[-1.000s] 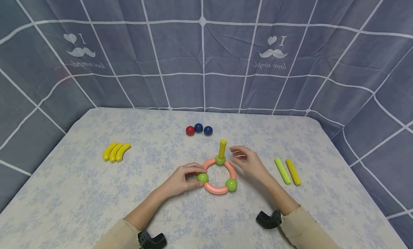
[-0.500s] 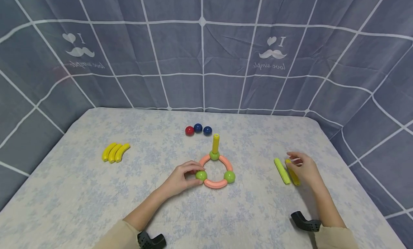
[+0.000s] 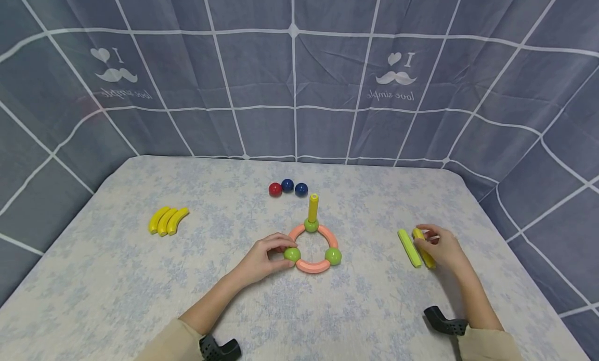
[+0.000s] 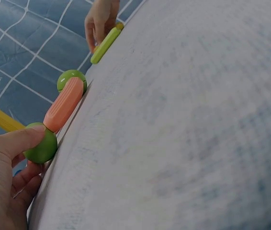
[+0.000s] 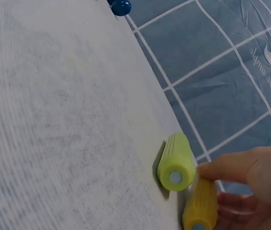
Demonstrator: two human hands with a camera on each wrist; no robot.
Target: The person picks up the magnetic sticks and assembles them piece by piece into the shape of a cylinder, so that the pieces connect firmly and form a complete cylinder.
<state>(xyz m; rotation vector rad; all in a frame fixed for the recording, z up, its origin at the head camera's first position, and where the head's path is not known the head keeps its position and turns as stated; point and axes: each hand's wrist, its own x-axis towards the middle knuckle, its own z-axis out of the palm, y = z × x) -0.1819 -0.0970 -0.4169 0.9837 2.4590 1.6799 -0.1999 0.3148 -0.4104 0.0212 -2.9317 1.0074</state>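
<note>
A ring of curved pink rods (image 3: 312, 267) joined by green balls (image 3: 333, 256) lies on the table. From its far ball a yellow rod (image 3: 313, 208) stands up. My left hand (image 3: 263, 258) holds the ring's left green ball (image 4: 43, 147) between thumb and fingers. Over on the right, my right hand (image 3: 443, 246) has its thumb and fingers around a loose yellow stick (image 5: 201, 206), which lies on the table. A light green stick (image 5: 176, 163) lies just left of it, its end showing a round metal-looking disc.
Three curved yellow pieces (image 3: 168, 221) lie side by side at the left. Behind the ring sit a red ball (image 3: 275, 189) and two dark blue balls (image 3: 301, 189). A blue checked curtain (image 3: 262, 80) hangs around the table's far edge and sides.
My right hand has gone from beside the ring's upright rod to the yellow stick at the right and closed around it. The ring has turned slightly, its far ball and upright rod moving left.
</note>
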